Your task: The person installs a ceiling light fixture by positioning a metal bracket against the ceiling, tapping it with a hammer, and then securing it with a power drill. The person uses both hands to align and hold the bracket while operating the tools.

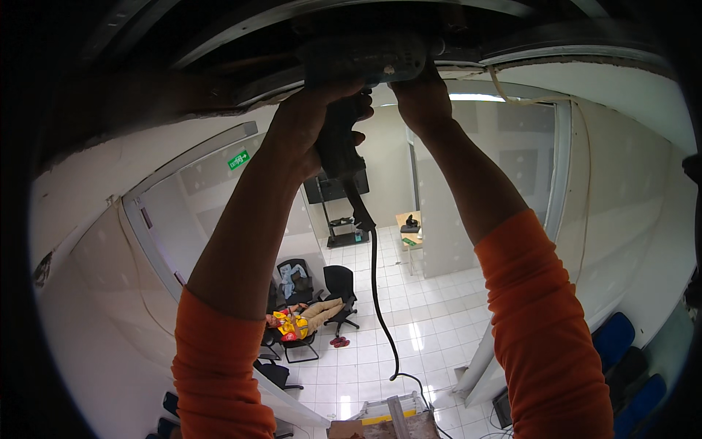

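Overhead, at the dark opening in the ceiling, a corded power drill (pixel 365 62) is held up level with the metal framing (pixel 358 18). My left hand (pixel 311 121) is closed around its handle, fingers wrapped near the trigger. A black cord (pixel 374 293) hangs from the bottom of the handle. My right hand (pixel 423 102) is raised beside the drill's front end, close against its underside. Its fingers are hidden in shadow behind the tool, so what it grips does not show. The drill's tip is too dark to make out.
Below me is the top of a ladder (pixel 387 413) with a metal strip on it. A person (pixel 296 323) in a yellow and red vest reclines across black chairs (pixel 340 285). A small table (pixel 411 233) and a screen stand (pixel 338 208) are farther off. A thin cable (pixel 587 161) hangs along the right wall.
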